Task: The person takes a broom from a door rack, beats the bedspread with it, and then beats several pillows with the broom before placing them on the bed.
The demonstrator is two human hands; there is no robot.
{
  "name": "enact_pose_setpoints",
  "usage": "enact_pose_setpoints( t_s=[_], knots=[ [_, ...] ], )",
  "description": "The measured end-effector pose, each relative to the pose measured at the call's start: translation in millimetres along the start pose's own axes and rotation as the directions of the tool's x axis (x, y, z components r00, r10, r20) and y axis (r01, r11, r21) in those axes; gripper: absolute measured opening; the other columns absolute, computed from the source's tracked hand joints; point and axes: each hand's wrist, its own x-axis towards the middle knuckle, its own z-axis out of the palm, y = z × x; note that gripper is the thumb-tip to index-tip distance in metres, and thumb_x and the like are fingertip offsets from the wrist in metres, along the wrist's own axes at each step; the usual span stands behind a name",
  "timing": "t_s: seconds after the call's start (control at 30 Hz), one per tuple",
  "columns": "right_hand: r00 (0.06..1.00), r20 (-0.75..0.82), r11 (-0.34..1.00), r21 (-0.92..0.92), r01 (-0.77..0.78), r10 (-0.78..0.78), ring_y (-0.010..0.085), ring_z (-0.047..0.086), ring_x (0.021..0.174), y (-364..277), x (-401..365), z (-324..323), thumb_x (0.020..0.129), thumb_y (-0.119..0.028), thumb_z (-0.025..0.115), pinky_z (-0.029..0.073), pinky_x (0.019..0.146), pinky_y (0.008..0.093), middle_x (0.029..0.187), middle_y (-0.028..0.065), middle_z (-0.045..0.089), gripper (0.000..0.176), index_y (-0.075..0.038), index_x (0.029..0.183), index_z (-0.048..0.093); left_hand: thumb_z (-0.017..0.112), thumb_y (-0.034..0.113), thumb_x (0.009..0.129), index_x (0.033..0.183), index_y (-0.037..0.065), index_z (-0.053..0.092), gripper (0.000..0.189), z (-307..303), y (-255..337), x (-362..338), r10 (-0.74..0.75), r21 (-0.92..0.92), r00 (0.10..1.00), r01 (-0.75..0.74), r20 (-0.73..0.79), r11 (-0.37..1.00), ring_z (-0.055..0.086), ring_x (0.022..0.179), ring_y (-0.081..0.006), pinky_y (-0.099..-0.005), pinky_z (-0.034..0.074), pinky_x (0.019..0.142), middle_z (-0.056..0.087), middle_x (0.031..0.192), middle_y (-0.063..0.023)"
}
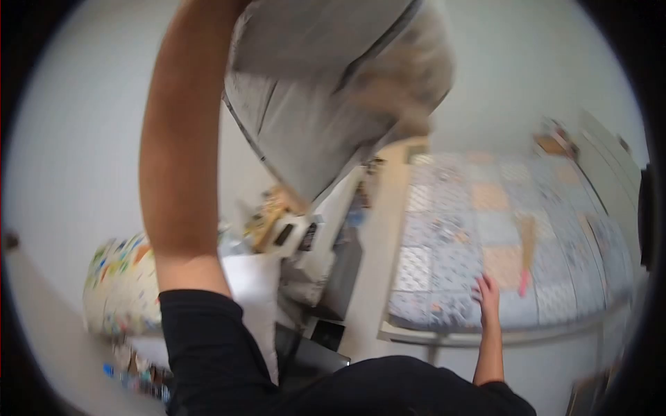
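My left arm reaches straight up past the top edge, so the hand itself is out of view. Beside that forearm a large grey fabric piece with dark edging (pixel 305 104) hangs in the air, blurred by motion. Its exact kind I cannot make out. My right hand (pixel 488 291) is low over the near side of a bed with a patchwork cover (pixel 451 270). Its fingers look apart, and nothing shows in them. A tan brush with a pink handle (pixel 527 253) lies on the cover, to the right of that hand.
A rolled, colour-spotted bundle (pixel 118 284) is at the left by the wall. Cluttered boxes and small items (pixel 284 229) stand between it and the bed. More things (pixel 555 142) sit at the bed's far right corner. Bottles (pixel 142 381) are at the lower left.
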Motion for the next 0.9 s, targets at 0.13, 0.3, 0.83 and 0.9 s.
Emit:
enact_pose_setpoints(
  t_s=[0.13, 0.3, 0.83, 0.9],
  knots=[
    [0.991, 0.046, 0.965, 0.237, 0.110, -0.125, 0.0181, 0.062, 0.104, -93, -14, -111, 0.096, -0.029, 0.056, 0.054, 0.078, 0.0329, 0.121, 0.0073, 0.062, 0.047, -0.005, 0.135, 0.047, 0.067, 0.008, 0.070, 0.117, -0.002, 0.063, 0.048, 130, -1, 50, -0.155, -0.084, 0.946, 0.186, 0.284, 0.979, 0.066, 0.084, -0.0170, -0.0283, 0.052, 0.076, 0.070, 0.093, -0.0091],
    [0.998, 0.043, 0.978, 0.201, -0.061, 0.054, 0.0236, 0.047, 0.128, -92, -25, -236, 0.092, -0.037, 0.058, 0.049, 0.093, 0.0428, 0.144, 0.0114, 0.045, 0.062, -0.006, 0.143, 0.039, 0.058, 0.003, 0.064, 0.111, -0.004, 0.065, 0.048, 304, -70, -2, -0.473, -0.305, 0.862, 0.507, 0.182, 0.806, 0.062, 0.080, -0.0146, -0.0267, 0.050, 0.072, 0.067, 0.091, -0.0066],
    [0.981, -0.175, 0.995, -0.032, -0.091, 0.084, 0.0251, 0.043, 0.133, -11, 150, -301, 0.092, -0.041, 0.060, 0.035, 0.107, 0.0343, 0.144, 0.0159, 0.046, 0.066, -0.003, 0.143, 0.042, 0.072, -0.003, 0.065, 0.092, 0.003, 0.063, 0.029, 557, -196, -173, -0.779, -0.412, 0.301, 0.909, 0.551, 0.061, 0.062, 0.075, -0.0130, -0.0264, 0.048, 0.071, 0.067, 0.085, -0.0050],
    [0.993, -0.099, 0.989, -0.128, -0.077, 0.065, 0.0245, 0.049, 0.129, -5, 181, -291, 0.092, -0.037, 0.061, 0.039, 0.104, 0.0330, 0.139, 0.0167, 0.053, 0.060, -0.003, 0.139, 0.048, 0.072, -0.003, 0.067, 0.098, 0.000, 0.064, 0.033, 577, -231, -225, -0.762, -0.154, 0.085, 0.988, 0.642, -0.020, 0.063, 0.077, -0.0150, -0.0279, 0.049, 0.070, 0.068, 0.087, -0.0069]
  ],
)
